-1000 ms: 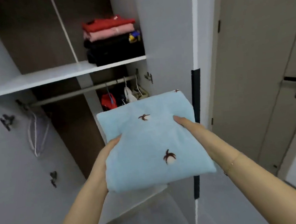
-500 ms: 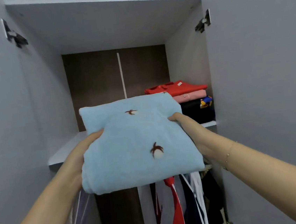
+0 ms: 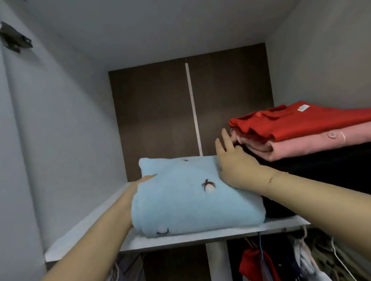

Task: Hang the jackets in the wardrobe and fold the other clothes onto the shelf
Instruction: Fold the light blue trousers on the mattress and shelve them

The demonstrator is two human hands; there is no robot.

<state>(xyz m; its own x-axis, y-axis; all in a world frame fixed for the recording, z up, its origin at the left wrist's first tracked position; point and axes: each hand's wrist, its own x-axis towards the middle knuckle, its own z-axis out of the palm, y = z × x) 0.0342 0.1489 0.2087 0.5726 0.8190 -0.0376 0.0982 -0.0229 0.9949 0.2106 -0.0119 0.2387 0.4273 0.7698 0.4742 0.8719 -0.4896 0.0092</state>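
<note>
Head view: my left hand [image 3: 137, 191] presses the blue garment [image 3: 193, 199] on the shelf [image 3: 80, 238], my right hand [image 3: 233, 165] fingers straight — a careless pull-out may unfold it — I think.

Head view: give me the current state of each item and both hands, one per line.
Folded light blue fleece garment: lying on the shelf, left of the stack.
White wardrobe shelf: holding garment and stack.
Stack of folded clothes: red on top, pink, then black.
Left hand: against garment's left side.
Right hand: fingers straight, on garment's right edge.
</note>
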